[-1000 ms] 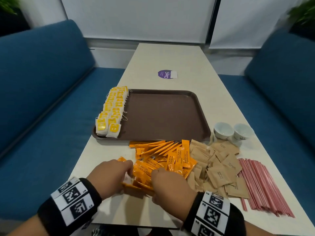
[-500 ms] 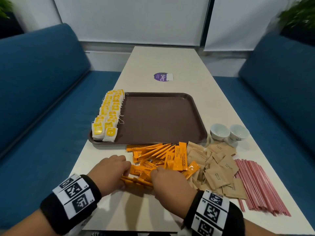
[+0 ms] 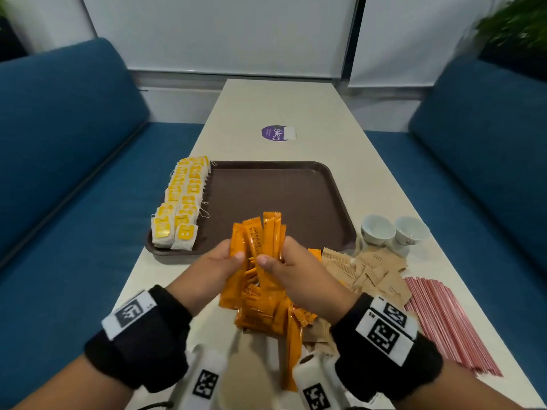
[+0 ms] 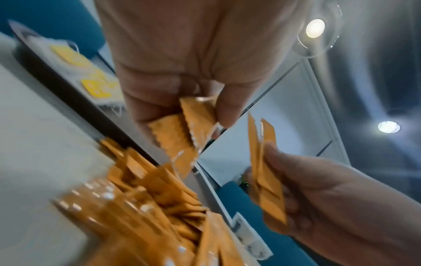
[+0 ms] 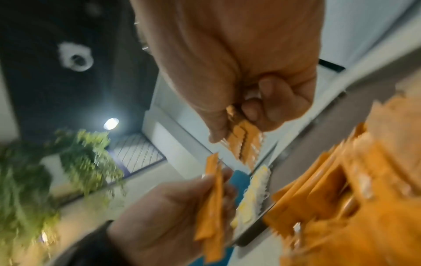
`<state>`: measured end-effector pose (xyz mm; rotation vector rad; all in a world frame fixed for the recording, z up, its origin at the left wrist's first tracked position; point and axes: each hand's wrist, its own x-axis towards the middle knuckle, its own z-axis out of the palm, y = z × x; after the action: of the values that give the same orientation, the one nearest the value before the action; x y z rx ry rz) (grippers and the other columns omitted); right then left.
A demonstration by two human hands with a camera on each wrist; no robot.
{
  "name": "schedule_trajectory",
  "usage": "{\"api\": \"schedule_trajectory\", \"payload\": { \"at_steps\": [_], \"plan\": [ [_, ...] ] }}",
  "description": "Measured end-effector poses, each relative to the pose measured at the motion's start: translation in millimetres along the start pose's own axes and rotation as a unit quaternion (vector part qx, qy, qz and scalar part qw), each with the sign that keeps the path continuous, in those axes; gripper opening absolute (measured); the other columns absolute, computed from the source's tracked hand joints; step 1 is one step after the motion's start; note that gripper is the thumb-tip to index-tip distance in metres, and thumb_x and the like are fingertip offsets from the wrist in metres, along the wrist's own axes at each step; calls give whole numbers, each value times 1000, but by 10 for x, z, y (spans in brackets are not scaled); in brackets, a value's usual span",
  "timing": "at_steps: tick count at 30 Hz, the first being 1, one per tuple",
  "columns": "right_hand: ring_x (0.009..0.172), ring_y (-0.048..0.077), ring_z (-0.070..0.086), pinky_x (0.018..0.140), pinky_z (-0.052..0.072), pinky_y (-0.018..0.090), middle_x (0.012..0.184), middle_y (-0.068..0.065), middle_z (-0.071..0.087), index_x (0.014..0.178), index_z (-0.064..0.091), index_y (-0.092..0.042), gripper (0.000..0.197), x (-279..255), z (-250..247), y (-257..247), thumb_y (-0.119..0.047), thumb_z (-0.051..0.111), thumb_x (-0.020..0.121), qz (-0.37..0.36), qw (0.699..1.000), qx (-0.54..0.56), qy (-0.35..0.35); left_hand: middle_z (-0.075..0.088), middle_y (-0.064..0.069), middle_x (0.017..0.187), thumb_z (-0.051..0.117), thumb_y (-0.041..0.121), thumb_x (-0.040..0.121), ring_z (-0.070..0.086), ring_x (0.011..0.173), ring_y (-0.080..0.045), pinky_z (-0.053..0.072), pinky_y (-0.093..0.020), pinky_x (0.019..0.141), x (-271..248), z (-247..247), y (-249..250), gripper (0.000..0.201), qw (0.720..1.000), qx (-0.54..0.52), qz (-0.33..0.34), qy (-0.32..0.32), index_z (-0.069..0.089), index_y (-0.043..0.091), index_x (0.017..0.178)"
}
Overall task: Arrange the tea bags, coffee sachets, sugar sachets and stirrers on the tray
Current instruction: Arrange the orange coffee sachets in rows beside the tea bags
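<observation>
Both hands have lifted off the table — left hand (image 3: 217,263) and right hand (image 3: 291,266) each grip coffee sachets (image 3: 260,241), ready for the tray (image 3: 296,199).

This looks like an office break area or café booth. Two blue upholstered benches (image 3: 68,149) face each other across a long pale table (image 3: 296,108) running up the centre of the frame. White roller blinds (image 3: 219,31) fill the top, potted greenery (image 3: 515,22) sits upper right, and recessed ceiling lights (image 4: 315,28) show in the wrist views.
</observation>
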<state>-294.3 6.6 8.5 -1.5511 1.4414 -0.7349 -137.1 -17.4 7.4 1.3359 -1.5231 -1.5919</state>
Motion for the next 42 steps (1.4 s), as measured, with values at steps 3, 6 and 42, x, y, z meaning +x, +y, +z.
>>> {"api": "schedule_trajectory", "payload": {
  "at_steps": [3,6,42],
  "plan": [
    [99,21,60,90,51,43,107,6,62,113,55,-20,20,31,52,-8,-28,46,98,-12,1000,13,-8,62,-1,99,35,46,92,60,96,-16,51,-31,81,62,218,51,30,1000,-4,13,2,53,24,102],
    [96,24,60,87,53,44,106,9,59,112,51,-16,17,46,2,-6,-13,49,95,5,999,-26,-21,64,-7,105,52,59,68,62,101,-22,51,-42,91,153,312,41,59,998,-46,15,-26,51,20,113],
    [71,9,61,68,53,24,79,-4,65,85,63,-22,9,-93,-440,-231,-20,71,81,-43,996,-74,12,56,-9,69,53,23,93,61,65,-27,56,-43,68,280,241,-18,15,964,-205,24,165,51,19,79]
  ]
}}
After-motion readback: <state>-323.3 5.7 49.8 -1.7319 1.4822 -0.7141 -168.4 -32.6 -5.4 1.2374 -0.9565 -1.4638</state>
